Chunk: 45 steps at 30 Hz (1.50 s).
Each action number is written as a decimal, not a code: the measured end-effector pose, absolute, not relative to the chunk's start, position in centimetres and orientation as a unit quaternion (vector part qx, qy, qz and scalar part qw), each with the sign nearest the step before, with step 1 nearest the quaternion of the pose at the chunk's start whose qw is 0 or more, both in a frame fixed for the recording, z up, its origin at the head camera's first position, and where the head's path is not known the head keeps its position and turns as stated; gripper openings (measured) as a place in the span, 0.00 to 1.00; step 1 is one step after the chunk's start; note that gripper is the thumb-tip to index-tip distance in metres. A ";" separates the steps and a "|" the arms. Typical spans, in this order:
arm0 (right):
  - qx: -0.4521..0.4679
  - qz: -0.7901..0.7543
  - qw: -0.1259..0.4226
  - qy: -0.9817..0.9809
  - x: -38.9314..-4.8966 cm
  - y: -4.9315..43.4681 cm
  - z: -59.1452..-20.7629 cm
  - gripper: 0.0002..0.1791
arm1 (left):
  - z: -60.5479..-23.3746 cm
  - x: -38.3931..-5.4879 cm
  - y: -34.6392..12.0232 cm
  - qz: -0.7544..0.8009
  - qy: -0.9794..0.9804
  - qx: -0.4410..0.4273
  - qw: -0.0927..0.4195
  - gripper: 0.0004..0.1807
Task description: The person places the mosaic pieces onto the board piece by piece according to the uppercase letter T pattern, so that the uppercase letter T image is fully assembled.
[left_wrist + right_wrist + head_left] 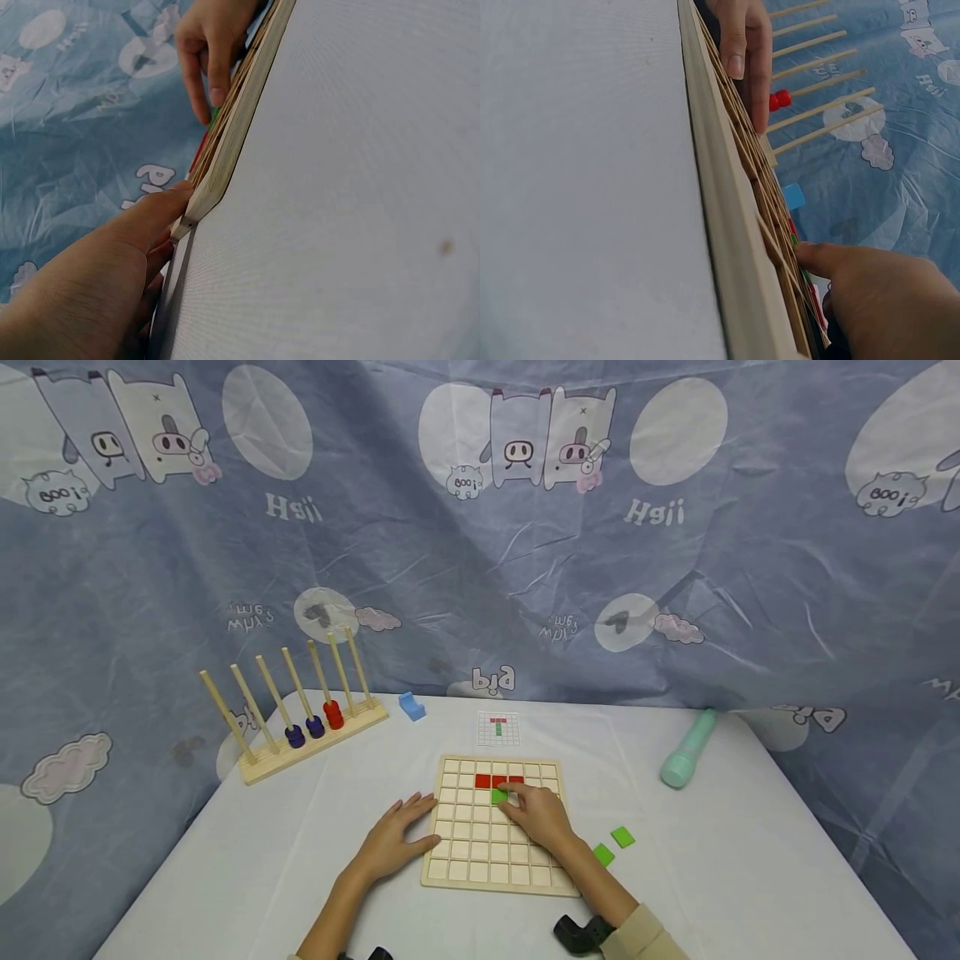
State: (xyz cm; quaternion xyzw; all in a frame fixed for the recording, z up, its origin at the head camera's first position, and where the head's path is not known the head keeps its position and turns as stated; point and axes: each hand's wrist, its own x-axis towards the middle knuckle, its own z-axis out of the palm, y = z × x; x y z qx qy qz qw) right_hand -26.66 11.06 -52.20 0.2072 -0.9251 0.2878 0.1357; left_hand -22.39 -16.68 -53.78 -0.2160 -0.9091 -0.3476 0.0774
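A wooden grid board (480, 852) lies flat on the white table. Three red square tiles (483, 781) sit in a row in its upper cells, and a green square tile (498, 797) lies right below the middle one. My right hand (542, 814) reaches over the board and has the thumb and index finger at opposite edges of this green tile, pinching it down at its cell. In the left wrist view, those fingertips meet the board's surface. My left hand (390, 843) rests with spread fingers along the board's left edge, the thumb (161, 206) touching its rim.
Two loose green tiles (622, 837) lie right of the board. Behind it is a small pattern card (498, 728) with a red and green T. A peg stand (315, 739) with blue and red beads and a blue block (412, 706) are back left; a mint-green flashlight-shaped object (688, 750) lies right.
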 end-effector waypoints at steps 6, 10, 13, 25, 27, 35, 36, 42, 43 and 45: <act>0.200 0.293 0.132 -0.926 -26.4 11.3 -52.1 0.17 | -54.0 -22.5 -16.5 -0.345 -0.909 -0.220 0.076 0.36; 0.198 0.296 0.131 -0.925 -26.1 11.8 -52.0 0.17 | -54.1 -22.6 -16.3 -0.343 -0.909 -0.222 0.076 0.36; 0.202 0.304 0.131 -0.922 -25.8 12.5 -52.0 0.17 | -54.1 -22.6 -16.3 -0.344 -0.910 -0.220 0.076 0.36; 0.181 0.325 0.141 -0.917 -23.7 18.6 -51.7 0.17 | -54.0 -22.5 -16.2 -0.340 -0.912 -0.216 0.074 0.36; 0.180 0.326 0.151 -0.916 -23.3 20.0 -51.8 0.17 | -53.9 -22.5 -16.2 -0.339 -0.914 -0.212 0.074 0.36; 0.169 0.320 0.183 -0.914 -21.7 25.6 -52.4 0.16 | -53.9 -22.6 -16.4 -0.343 -0.914 -0.203 0.071 0.36; 0.165 0.320 0.181 -0.915 -21.6 26.1 -52.6 0.16 | -53.9 -22.6 -16.5 -0.344 -0.914 -0.203 0.072 0.36; 0.148 0.316 0.173 -0.921 -21.0 27.8 -53.0 0.17 | -53.9 -22.6 -16.6 -0.346 -0.913 -0.203 0.072 0.36; 0.147 0.315 0.173 -0.922 -21.0 28.0 -53.0 0.16 | -53.9 -22.6 -16.6 -0.346 -0.913 -0.203 0.072 0.36; 0.145 0.315 0.170 -0.922 -20.9 28.1 -53.0 0.16 | -53.9 -22.6 -16.6 -0.346 -0.913 -0.203 0.070 0.36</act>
